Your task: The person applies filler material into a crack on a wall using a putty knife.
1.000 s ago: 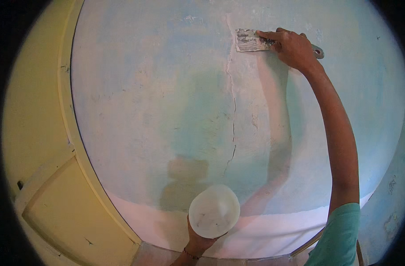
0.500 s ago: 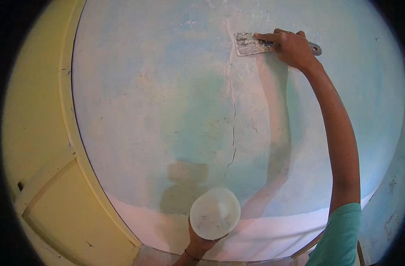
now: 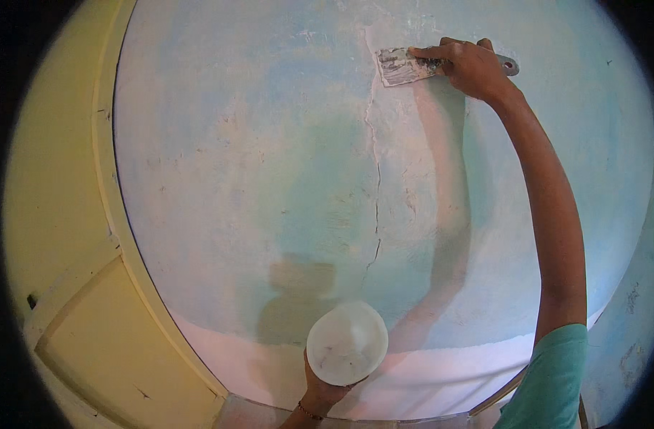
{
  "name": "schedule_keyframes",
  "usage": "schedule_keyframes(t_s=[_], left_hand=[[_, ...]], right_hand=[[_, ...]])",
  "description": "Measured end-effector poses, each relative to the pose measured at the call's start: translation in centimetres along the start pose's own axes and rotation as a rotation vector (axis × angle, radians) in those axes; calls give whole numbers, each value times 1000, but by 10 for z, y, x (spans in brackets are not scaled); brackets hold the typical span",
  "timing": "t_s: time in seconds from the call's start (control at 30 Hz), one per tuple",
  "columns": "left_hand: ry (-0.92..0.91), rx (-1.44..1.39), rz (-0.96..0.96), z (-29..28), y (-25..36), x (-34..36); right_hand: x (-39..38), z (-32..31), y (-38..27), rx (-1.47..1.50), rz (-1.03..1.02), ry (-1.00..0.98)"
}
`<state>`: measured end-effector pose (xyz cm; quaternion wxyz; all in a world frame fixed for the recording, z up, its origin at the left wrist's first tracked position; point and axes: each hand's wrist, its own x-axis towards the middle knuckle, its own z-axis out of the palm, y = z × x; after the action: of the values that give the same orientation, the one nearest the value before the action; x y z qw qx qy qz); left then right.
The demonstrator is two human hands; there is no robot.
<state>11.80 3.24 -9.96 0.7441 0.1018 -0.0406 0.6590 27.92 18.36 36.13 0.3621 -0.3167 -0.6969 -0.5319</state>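
Observation:
High on the wall (image 3: 219,193), my right hand (image 3: 477,69) is wrapped round a putty knife (image 3: 405,66), its index finger laid along the blade. White filler smears the broad blade, whose left edge meets a long vertical crack (image 3: 377,186). Around the blade the crack's upper part is covered with pale filler; lower down it shows as a dark, open line. Low in the view, my left hand (image 3: 325,392) holds a round, whitish bowl (image 3: 347,343) from below and the side. What lies inside the bowl is hard to make out.
A yellow panelled door (image 3: 91,336) and its frame stand along the left side. The blue-green wall has a pale pink band (image 3: 441,368) at its foot. Shadows of my arm and body fall across the wall. Another wall surface (image 3: 627,329) borders the right.
My right hand and the putty knife have shifted very slightly up and left along the crack. The bowl and my left hand stay almost where they were.

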Motion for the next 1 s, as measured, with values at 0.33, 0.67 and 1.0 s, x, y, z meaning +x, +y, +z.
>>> schedule_keyframes(t_s=[0.33,0.67,1.0], left_hand=[[38,109,35,-4,1,-3],[40,106,46,1,3,-9],[106,203,89,-7,15,-10]], right_hand=[[3,0,1,-31,4,-14],[-12,4,-1,384,147,-44],[-15,-8,2,-111,142,47]])
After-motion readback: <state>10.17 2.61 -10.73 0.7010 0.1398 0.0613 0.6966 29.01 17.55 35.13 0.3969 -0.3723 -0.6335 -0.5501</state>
